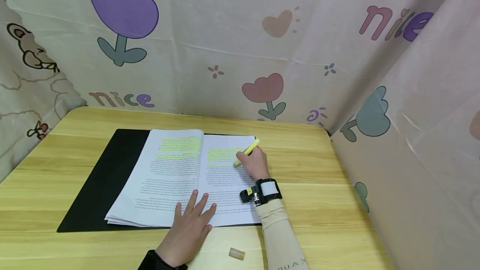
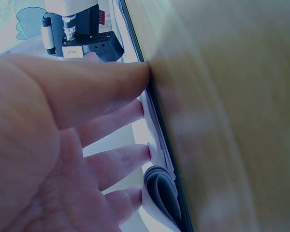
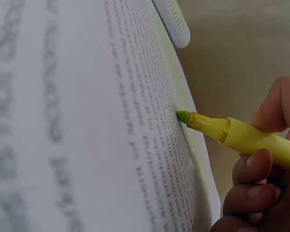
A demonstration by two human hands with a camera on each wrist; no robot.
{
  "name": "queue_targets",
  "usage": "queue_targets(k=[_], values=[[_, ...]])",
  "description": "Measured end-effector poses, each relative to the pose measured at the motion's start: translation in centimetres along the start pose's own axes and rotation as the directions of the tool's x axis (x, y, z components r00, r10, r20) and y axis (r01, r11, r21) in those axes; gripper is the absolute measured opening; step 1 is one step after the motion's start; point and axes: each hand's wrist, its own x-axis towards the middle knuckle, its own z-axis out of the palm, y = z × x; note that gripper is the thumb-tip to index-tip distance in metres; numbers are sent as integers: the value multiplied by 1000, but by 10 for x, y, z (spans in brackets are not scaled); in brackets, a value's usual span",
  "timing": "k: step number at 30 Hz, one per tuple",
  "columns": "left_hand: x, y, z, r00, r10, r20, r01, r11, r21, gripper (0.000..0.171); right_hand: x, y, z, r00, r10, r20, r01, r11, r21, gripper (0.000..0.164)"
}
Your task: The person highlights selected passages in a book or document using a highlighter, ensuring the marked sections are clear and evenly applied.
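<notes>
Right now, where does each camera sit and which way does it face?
Head: worn on head, facing forward and down at printed pages; left hand, right hand show.
Left wrist: worn there, facing page edges; left hand shows.
Right wrist: worn there, facing yellow highlighter; right hand shows.
Head and right wrist share the highlighter.

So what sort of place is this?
Probably a small study corner, perhaps makeshift. A wood-grain table has flower-patterned cloth hanging behind it and along its sides, and open printed pages, partly highlighted in yellow, lie on it. Whether it's in a home or elsewhere, I can't tell.
</notes>
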Motion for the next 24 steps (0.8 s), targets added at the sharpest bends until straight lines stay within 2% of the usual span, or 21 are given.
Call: queue_targets(k=[12, 24], values=[[0, 1, -1, 1000, -6, 9, 6, 1000, -2, 42, 0, 0, -2, 1000, -3, -3, 3, 1000, 7, 30], [0, 1, -1, 1000, -2, 5, 2, 1000, 8, 42, -3, 1, -3, 998, -54, -22, 55, 998, 7, 29]])
